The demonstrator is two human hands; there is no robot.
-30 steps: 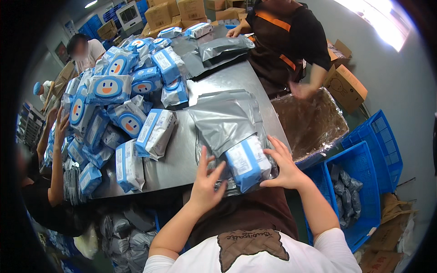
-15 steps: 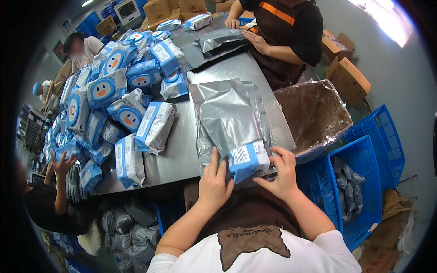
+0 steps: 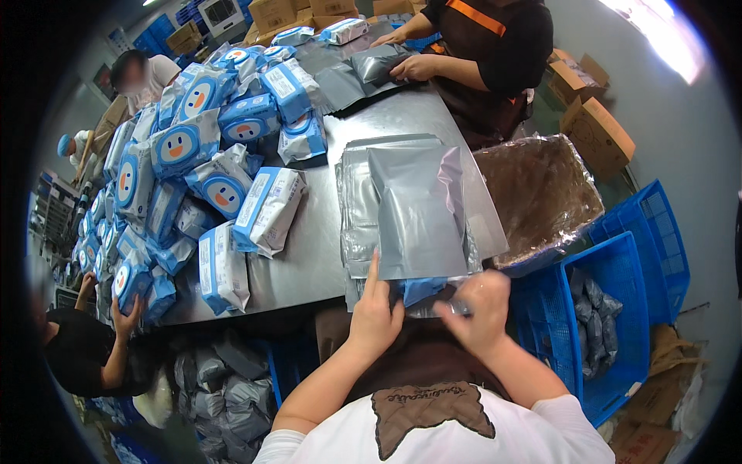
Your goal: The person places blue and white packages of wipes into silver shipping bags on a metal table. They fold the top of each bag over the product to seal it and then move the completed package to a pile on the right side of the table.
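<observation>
At the near edge of the steel table [image 3: 309, 255], my left hand [image 3: 375, 313] and my right hand [image 3: 479, 309] hold the open mouth of a grey plastic mailer bag [image 3: 417, 213]. A blue and white soft pack [image 3: 421, 290] sits mostly inside the bag, only its blue end showing between my hands. The bag lies on a stack of flat grey bags [image 3: 355, 201]. My left index finger points up along the bag's edge.
A heap of blue and white packs [image 3: 193, 162] covers the table's left half. A large lined carton [image 3: 541, 197] and blue crates [image 3: 618, 309] with filled grey bags stand to the right. A person in black [image 3: 479, 54] works at the far end; others stand at the left.
The blue pack, held outside at the table edge before, has slid into the grey bag. My hands moved down to the bag's mouth.
</observation>
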